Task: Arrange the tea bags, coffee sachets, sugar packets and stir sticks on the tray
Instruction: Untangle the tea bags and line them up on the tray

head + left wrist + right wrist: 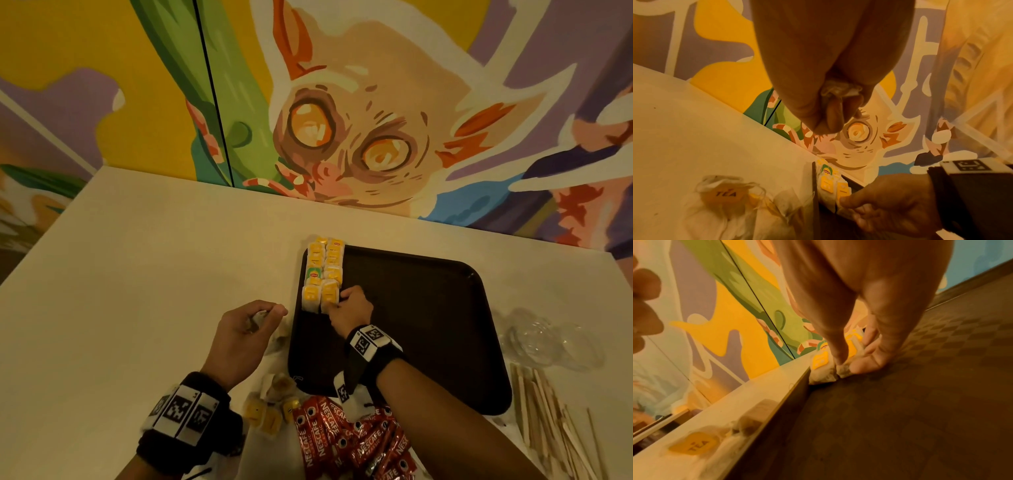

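Warm, dim yellow light tints all three views. The head view bends straight lines toward its edges, and the tray (428, 308) shows as a near-black mass with little detail. Both wrist views are soft and noisy, with the nearest skin blurred and foreground tea bags (723, 199) out of focus.
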Demonstrator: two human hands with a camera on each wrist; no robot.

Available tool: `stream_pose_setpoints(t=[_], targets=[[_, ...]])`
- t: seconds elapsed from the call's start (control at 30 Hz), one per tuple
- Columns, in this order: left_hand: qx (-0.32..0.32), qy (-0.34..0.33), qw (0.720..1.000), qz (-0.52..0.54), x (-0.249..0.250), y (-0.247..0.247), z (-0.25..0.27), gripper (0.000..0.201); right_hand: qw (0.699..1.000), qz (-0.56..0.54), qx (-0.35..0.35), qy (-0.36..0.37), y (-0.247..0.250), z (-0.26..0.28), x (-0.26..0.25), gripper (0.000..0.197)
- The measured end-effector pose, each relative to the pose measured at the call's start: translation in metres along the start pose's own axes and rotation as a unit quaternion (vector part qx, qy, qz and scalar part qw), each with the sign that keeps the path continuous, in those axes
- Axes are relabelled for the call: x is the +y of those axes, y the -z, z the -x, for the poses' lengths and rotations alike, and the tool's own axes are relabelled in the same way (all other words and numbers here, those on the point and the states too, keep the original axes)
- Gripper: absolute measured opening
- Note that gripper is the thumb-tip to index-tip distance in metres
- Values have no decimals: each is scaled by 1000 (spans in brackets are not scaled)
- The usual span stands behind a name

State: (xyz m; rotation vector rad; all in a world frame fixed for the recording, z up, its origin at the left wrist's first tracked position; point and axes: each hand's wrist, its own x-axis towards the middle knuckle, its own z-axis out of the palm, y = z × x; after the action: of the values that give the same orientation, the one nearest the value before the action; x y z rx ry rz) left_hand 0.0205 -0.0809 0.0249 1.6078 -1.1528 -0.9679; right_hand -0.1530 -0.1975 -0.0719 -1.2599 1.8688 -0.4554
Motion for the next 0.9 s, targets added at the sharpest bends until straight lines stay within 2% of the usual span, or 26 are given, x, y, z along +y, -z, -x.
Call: stream_pose_setpoints(t=[0.23, 0.37, 0.5, 0.6, 0.7, 0.8, 0.9], targets=[[-16, 20, 1000, 14, 4, 0, -1, 14, 1000, 15, 8, -26, -3, -10, 2, 37], [-19, 58, 995, 81, 10, 0, -1, 8, 999, 21, 7, -31, -3, -14, 1, 37], [-40, 88, 987, 127, 15, 1, 0, 24, 999, 16, -7, -39, 3, -11, -1, 37], [-58, 69, 990, 106, 17, 3, 2, 35, 1000, 30, 2, -1, 12, 2, -5, 39], [-74, 48, 993, 77, 19, 5, 3, 40, 997, 4, 3, 72, 26, 28, -18, 28], [-89, 44, 993, 63, 23, 4, 3, 43, 983, -87, -89, 136, 39, 62, -39, 15], [-122, 44, 989, 67, 29, 2, 4, 48, 943, -155, -217, 197, 52, 97, -54, 8]])
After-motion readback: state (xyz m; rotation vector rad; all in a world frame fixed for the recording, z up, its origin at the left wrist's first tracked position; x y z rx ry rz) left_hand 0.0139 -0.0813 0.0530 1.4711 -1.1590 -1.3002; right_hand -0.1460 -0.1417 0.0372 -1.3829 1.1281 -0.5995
